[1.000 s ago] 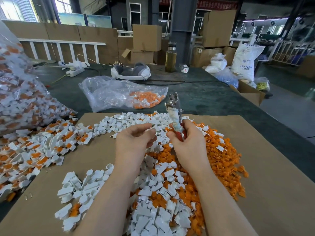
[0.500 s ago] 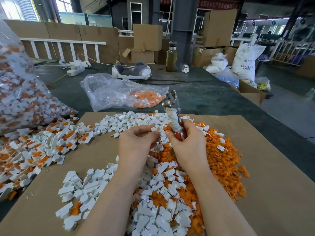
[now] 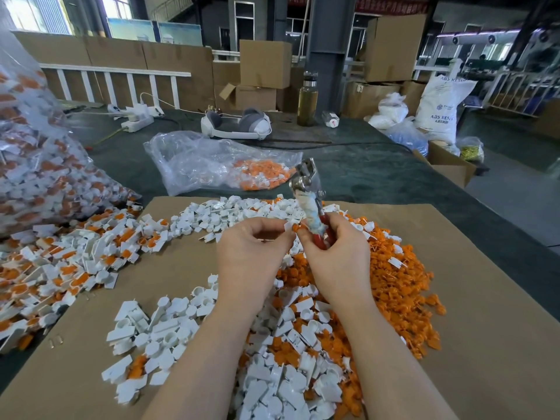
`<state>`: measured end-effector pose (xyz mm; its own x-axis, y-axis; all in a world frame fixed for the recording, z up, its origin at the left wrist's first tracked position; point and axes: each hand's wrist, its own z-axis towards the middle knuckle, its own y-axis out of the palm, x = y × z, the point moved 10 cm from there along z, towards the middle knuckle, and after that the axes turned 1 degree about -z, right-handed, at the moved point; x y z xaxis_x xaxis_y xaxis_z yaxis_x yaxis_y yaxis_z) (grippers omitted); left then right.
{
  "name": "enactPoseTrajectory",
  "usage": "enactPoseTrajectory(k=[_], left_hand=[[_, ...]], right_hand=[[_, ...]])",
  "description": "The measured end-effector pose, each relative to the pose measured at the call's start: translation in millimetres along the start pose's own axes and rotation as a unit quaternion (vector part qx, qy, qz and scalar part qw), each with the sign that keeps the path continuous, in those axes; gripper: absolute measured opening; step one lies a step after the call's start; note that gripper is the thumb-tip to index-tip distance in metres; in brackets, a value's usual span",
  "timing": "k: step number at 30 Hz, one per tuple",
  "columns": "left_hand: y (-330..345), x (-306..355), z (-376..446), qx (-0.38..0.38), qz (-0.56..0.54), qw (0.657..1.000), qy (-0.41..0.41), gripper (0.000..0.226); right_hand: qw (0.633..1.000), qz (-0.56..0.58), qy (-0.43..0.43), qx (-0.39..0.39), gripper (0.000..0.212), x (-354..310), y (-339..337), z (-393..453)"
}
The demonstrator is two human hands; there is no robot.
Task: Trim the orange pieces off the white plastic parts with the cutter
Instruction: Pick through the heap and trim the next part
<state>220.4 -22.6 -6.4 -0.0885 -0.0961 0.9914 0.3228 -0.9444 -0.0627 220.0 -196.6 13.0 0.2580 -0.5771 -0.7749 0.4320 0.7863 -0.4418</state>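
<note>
At far left, a bulging clear plastic sack (image 3: 33, 165) of untrimmed white-and-orange parts spills a loose heap (image 3: 69, 256) onto the brown cardboard sheet (image 3: 491, 313) covering the surface. The left hand (image 3: 251, 253) pinches one small white plastic part (image 3: 288, 234) at its fingertips, its orange piece (image 3: 296, 228) facing the right hand (image 3: 336, 253). That hand is curled round the red handles of the metal cutter (image 3: 306, 189), which points up and away, its jaws clear of the part. Such parts appear light, stiff and small enough to slip; the white body offers the safer hold, leaving the orange piece exposed to the blades. Below both hands lie trimmed white parts (image 3: 272, 386); at right, a mound of cut orange pieces (image 3: 400, 286). Beyond the sheet, the dark green surface (image 3: 363, 177) carries a second clear bag (image 3: 212, 159), a white headset (image 3: 236, 125) and a bottle (image 3: 307, 101). Cardboard boxes (image 3: 265, 63) and a white resin sack (image 3: 439, 110) fill the workshop behind.
</note>
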Motion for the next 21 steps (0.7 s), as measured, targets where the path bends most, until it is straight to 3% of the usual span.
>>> enactPoseTrajectory(k=[21], left_hand=[[6.6, 10.2, -2.8, -0.031, 0.065, 0.995, 0.073, 0.010]], right_hand=[[0.999, -0.031, 0.001, -0.014, 0.019, -2.0, 1.4, 1.5]])
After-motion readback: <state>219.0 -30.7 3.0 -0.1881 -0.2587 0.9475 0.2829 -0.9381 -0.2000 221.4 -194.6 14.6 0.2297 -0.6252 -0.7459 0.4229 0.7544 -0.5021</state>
